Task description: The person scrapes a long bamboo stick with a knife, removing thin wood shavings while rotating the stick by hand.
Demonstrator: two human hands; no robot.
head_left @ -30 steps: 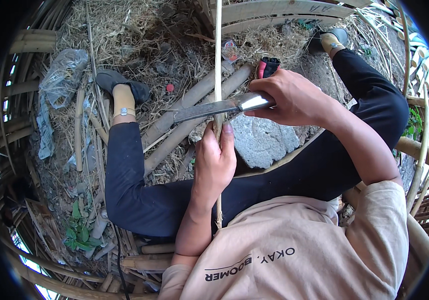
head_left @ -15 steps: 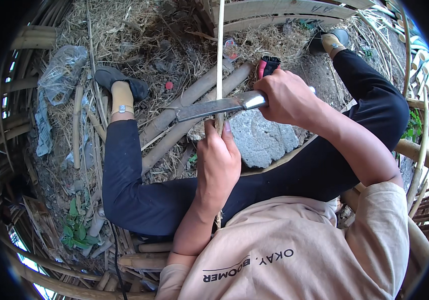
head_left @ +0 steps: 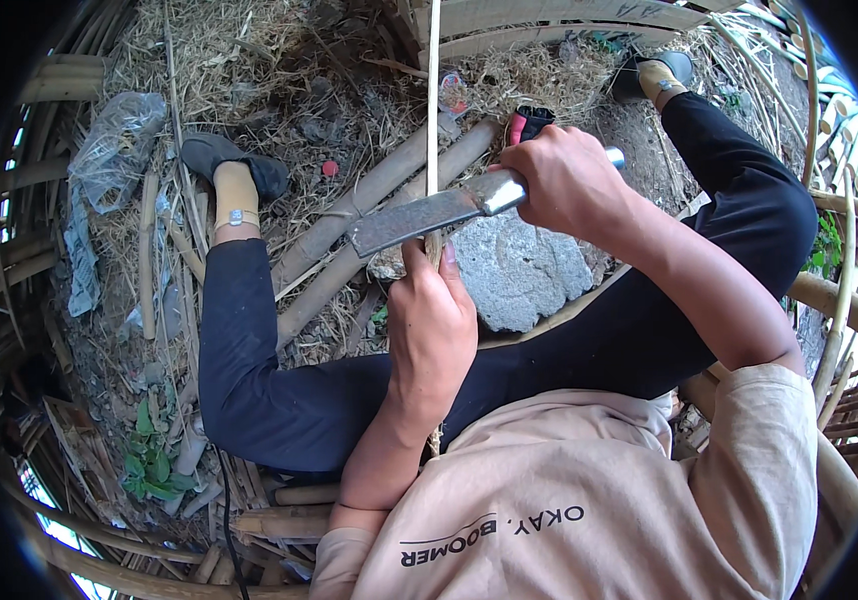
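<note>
The left hand clasps a pale bamboo strip running past the view's top edge, a broad knife crossing it just beyond the thumb, seemingly for shaving; the next stroke wants thumb clearance and the open air over the grey stone, the right hand gripping the knife's handle.

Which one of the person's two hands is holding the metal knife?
The right hand, closed around the rear end of the knife; the left hand instead grips the thin pale strip.
</note>
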